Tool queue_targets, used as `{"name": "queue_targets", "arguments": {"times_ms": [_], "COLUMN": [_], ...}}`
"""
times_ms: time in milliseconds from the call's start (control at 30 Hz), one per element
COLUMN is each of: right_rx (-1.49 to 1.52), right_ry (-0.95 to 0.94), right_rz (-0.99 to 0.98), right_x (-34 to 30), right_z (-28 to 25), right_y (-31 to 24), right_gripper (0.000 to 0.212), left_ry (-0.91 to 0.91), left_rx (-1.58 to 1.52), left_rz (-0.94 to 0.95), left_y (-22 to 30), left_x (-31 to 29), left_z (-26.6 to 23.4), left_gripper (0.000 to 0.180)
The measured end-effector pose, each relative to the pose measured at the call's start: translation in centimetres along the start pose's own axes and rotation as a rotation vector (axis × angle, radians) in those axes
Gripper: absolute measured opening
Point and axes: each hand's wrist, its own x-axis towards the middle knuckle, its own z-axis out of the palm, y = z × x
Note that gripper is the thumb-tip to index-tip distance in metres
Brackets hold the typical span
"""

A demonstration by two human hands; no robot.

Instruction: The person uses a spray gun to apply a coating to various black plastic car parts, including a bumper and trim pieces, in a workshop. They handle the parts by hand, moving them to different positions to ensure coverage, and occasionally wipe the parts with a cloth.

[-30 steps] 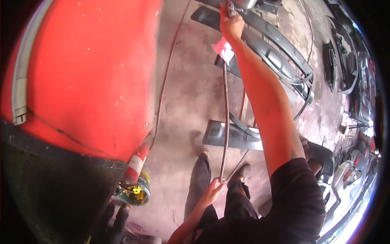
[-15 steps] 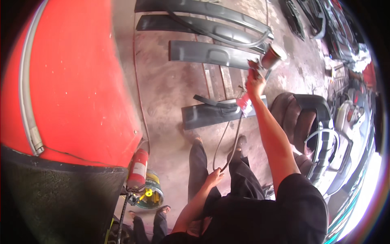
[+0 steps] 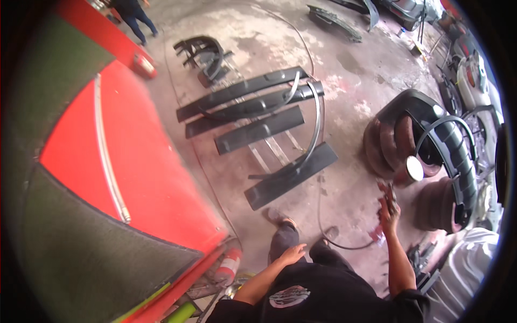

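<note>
My right hand (image 3: 390, 216) is wrapped round a spray gun (image 3: 386, 191) with a large cup (image 3: 410, 171) on it, held out to the right. A dark air hose (image 3: 344, 247) loops from below that hand across the floor near my feet. A pinkish cloth or paper (image 3: 378, 236) hangs by the gun's handle. At my waist, my left hand (image 3: 294, 254) holds nothing, its fingers loosely extended. Ahead lie several dark trim panels on a low rack, among them the nearest panel (image 3: 291, 176) and a shorter panel (image 3: 260, 130). Curved dark strips (image 3: 313, 126) rest across them.
A red panel (image 3: 134, 156) with a pale strip stands at left, near a red fire extinguisher (image 3: 228, 266). Stacked tyres (image 3: 379, 148) carry a black bumper (image 3: 420, 107) at right. More curved black parts (image 3: 207, 56) lie beyond the rack. Another person (image 3: 134, 16) stands far left.
My right hand has swung the spray gun from over the panels to the right, near the tyres. My left hand has let go of the hose. The view has turned and shows more floor.
</note>
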Motion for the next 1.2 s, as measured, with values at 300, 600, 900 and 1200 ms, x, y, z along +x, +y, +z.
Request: {"name": "queue_targets", "arguments": {"times_ms": [300,600,900,1200], "right_rx": [-0.038,-0.014,-0.057,-0.078], "right_ry": [0.024,0.085,-0.252,-0.399], "right_rz": [-0.215,-0.208,-0.577,-0.661], "right_x": [-10.3,-10.1,0.3,11.0], "right_z": [-22.8,-24.5,-19.0,-17.0], "right_y": [16.9,18.5,4.9,-8.8], "right_gripper": [0.028,0.034,0.032,0.060], "left_ry": [-0.029,-0.008,0.541,0.732], "left_rx": [0.110,0.175,0.096,0.054], "left_rz": [-0.271,0.060,0.958,1.194], "left_y": [-9.9,21.1,51.7,60.0], "left_x": [-0.3,4.7,7.0,13.7], "left_z": [1.2,4.6,1.2,-10.2], "left_gripper": [0.039,0.070,0.094,0.091]}}
